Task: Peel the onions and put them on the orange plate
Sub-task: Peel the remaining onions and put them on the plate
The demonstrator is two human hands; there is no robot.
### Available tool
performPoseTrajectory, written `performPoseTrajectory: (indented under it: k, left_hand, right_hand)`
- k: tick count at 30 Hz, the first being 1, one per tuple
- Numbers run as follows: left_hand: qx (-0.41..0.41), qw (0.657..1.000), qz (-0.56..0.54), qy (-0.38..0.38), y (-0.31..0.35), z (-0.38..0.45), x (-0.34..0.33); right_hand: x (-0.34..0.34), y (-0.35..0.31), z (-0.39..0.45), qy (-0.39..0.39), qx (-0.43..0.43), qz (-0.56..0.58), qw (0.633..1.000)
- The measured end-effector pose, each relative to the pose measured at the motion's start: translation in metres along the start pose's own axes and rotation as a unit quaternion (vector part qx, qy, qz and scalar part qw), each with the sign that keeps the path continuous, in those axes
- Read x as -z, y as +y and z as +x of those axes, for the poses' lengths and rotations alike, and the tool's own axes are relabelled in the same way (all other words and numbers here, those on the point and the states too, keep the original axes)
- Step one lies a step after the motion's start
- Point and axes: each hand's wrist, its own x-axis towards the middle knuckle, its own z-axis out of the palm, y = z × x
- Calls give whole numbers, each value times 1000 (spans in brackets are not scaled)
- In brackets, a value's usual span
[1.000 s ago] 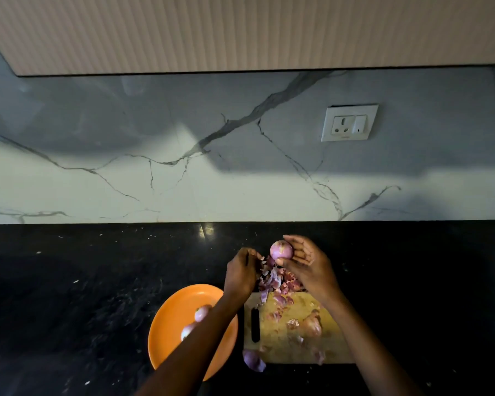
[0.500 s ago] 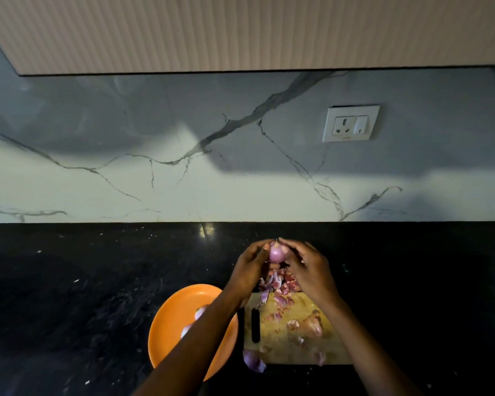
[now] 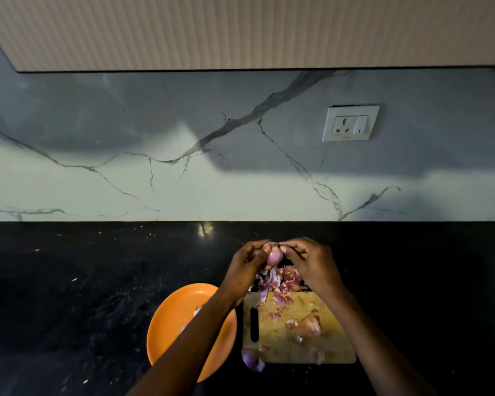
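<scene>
Both hands now closed in on the onion [image 3: 275, 257]: left hand [image 3: 247, 267] grip pinches it, right hand [image 3: 309, 262] grip pinches skin at its 1 o'clock. Orange plate [image 3: 177, 315] lies at 7 o'clock, left hand nearer.

The left forearm [image 3: 195, 335] covers most of the peeled onions [image 3: 197, 311] on the orange plate [image 3: 169, 324]; fingers hide much of the held onion [image 3: 275, 257]; both forearms run off the bottom edge
</scene>
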Motion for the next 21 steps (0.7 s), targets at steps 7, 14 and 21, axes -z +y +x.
performPoseTrajectory:
  k: [7,14,21]
  left_hand:
    - [-14,1000,13,1,-4,-3,2]
    - [-5,1000,3,9,-1,-3,2]
    - [-9,1000,-14,-8,5,-4,3]
  right_hand:
    - [-5,-2,-5,15,5,-35,999]
    - [-5,-7,-6,-24,-84,92,992]
    - [-6,-7,-7,-10,-101,164,981]
